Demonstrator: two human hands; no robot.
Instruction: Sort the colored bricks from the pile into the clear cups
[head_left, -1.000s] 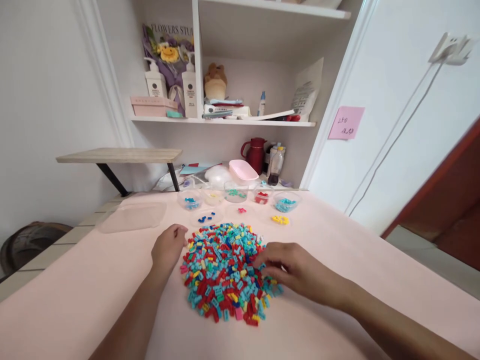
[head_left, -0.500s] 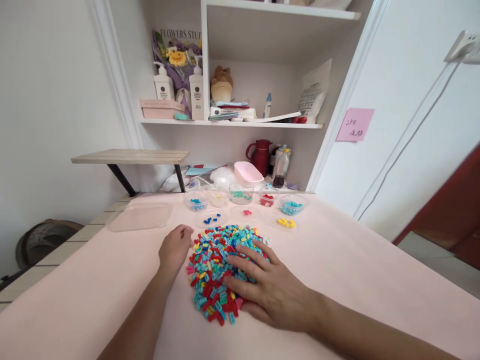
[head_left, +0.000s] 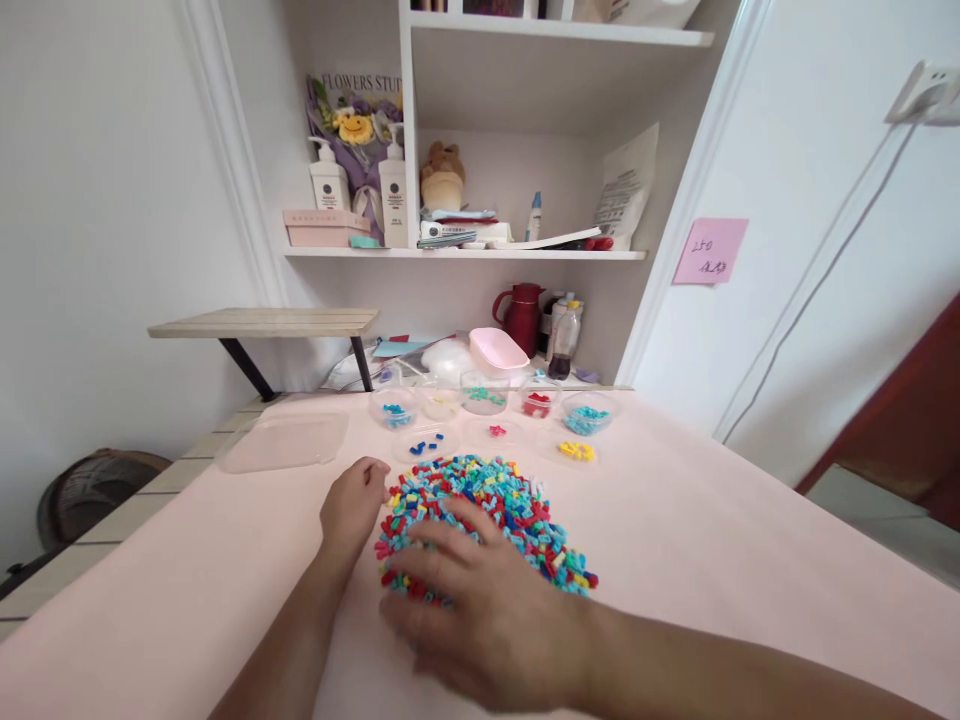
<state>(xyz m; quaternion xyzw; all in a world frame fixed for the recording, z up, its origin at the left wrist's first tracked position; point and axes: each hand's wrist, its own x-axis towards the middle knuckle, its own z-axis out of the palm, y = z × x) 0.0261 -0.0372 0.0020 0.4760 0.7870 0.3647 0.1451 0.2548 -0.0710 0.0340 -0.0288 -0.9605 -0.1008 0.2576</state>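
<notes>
A heap of small toy building bricks, mostly light blue and red with some yellow, dark blue and green, lies on the pink tabletop. My right hand is over the near part of the heap, its fingers spread and slightly blurred, hiding the bricks beneath. Beside the heap's left edge rests my left hand, fingers curled in; whatever they may hold is hidden. Behind the heap, clear lids bear dark blue bricks, pink bricks and yellow bricks.
Clear tubs hold blue bricks, green bricks, red bricks and light blue bricks. A clear tray lies at left on the pink tabletop. A pink basin and red jug stand behind.
My right hand has swept left and nearer over the heap. Bricks now spread out on the heap's right side. My left hand has stayed in place.
</notes>
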